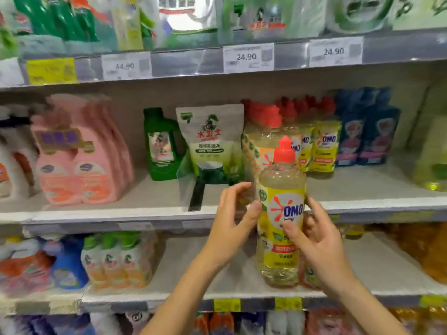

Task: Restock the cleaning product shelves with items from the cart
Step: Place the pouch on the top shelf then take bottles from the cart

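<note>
A clear bottle of yellow OMO detergent (281,213) with a red cap stands upright in front of the shelves, held in the air. My right hand (314,235) grips its label from the right, thumb across the front. My left hand (232,218) is at the bottle's left side, thumb touching it, fingers loosely spread. Behind it, on the middle shelf (145,211), stand several matching OMO bottles (321,141) with red caps. The cart is out of view.
The middle shelf also holds pink refill pouches (79,153), a green bottle (160,146), a green-white pouch (212,143) and blue pouches (367,131). A black divider (197,194) lies on it. The lower shelf carries green-capped bottles (116,259). Price tags (248,56) line the upper shelf edge.
</note>
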The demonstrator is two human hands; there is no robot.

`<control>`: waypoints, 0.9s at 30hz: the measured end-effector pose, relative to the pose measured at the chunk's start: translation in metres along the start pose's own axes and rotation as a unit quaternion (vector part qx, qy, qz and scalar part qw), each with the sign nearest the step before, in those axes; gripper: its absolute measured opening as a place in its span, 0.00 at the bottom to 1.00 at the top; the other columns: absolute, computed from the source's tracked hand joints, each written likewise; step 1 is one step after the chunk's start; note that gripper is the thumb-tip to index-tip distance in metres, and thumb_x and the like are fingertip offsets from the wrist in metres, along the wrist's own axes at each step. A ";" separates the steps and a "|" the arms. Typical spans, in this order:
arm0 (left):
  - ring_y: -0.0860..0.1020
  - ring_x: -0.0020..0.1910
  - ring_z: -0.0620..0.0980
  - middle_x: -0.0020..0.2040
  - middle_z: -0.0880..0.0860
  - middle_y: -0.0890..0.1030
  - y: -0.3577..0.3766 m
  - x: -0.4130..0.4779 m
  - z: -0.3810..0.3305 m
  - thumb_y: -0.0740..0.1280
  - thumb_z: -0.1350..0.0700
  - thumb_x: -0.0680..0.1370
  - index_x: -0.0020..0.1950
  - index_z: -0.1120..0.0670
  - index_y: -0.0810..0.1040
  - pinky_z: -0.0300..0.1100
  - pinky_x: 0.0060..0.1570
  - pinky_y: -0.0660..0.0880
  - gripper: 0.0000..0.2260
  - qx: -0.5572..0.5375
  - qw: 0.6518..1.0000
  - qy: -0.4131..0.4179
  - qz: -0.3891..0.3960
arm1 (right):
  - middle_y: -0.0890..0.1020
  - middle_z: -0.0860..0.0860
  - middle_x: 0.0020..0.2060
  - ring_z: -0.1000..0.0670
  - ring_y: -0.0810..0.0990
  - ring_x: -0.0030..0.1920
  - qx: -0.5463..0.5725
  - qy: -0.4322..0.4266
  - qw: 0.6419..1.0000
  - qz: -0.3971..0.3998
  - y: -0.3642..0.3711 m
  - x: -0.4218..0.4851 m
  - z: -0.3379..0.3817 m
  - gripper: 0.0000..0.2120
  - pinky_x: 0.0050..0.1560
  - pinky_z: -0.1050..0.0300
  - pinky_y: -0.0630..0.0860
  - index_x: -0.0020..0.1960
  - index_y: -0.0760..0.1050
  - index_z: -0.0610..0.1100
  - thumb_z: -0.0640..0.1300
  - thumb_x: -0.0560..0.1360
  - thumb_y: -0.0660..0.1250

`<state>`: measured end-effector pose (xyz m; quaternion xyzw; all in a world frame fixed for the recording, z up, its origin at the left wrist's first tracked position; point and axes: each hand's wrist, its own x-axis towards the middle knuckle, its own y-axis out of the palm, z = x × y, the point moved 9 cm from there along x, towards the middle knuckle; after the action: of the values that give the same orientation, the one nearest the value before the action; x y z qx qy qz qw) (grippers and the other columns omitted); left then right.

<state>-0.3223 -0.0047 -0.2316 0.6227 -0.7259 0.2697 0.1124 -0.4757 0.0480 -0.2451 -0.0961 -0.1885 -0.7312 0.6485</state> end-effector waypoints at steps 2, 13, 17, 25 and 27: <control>0.72 0.62 0.39 0.62 0.46 0.69 0.013 0.022 0.002 0.65 0.36 0.72 0.66 0.44 0.67 0.39 0.60 0.74 0.26 0.006 1.000 0.027 0.002 | 0.85 0.57 0.51 0.55 0.83 0.53 -0.009 -0.015 0.999 -0.036 -0.024 0.015 0.005 0.26 0.44 0.64 0.80 0.64 0.70 0.54 0.41 0.67 0.68; 0.60 0.64 0.33 0.56 0.33 0.54 0.045 0.083 0.033 0.78 0.41 0.62 0.62 0.26 0.44 0.31 0.63 0.61 0.46 0.054 0.998 0.037 0.003 | 0.82 0.49 0.59 0.51 0.81 0.58 -0.030 -0.070 0.990 -0.117 -0.115 0.094 0.027 0.36 0.49 0.58 0.80 0.67 0.69 0.58 0.60 0.62 0.77; 0.57 0.73 0.39 0.69 0.33 0.50 0.046 0.088 0.045 0.76 0.36 0.60 0.64 0.24 0.41 0.38 0.70 0.61 0.48 0.020 1.000 0.010 0.020 | 0.81 0.46 0.59 0.49 0.81 0.58 -0.042 -0.064 0.989 -0.126 -0.131 0.119 0.011 0.31 0.49 0.58 0.81 0.73 0.62 0.52 0.45 0.72 0.67; 0.61 0.73 0.40 0.77 0.43 0.55 0.055 0.090 0.061 0.74 0.34 0.61 0.61 0.18 0.39 0.47 0.71 0.67 0.47 -0.013 0.997 -0.024 0.074 | 0.78 0.52 0.62 0.54 0.79 0.60 -0.088 -0.048 0.992 -0.072 -0.118 0.124 -0.012 0.30 0.50 0.62 0.79 0.74 0.56 0.52 0.42 0.74 0.63; 0.63 0.73 0.41 0.76 0.45 0.57 0.055 0.090 0.064 0.74 0.32 0.60 0.62 0.19 0.43 0.49 0.69 0.69 0.45 -0.022 0.996 -0.030 0.081 | 0.76 0.54 0.64 0.56 0.78 0.62 -0.101 -0.041 0.993 -0.047 -0.116 0.128 -0.013 0.32 0.52 0.63 0.78 0.75 0.53 0.52 0.43 0.75 0.62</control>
<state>-0.3826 -0.1097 -0.2537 0.5671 -0.7825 0.2436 0.0822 -0.6061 -0.0640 -0.2256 -0.1826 -0.1445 -0.7714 0.5922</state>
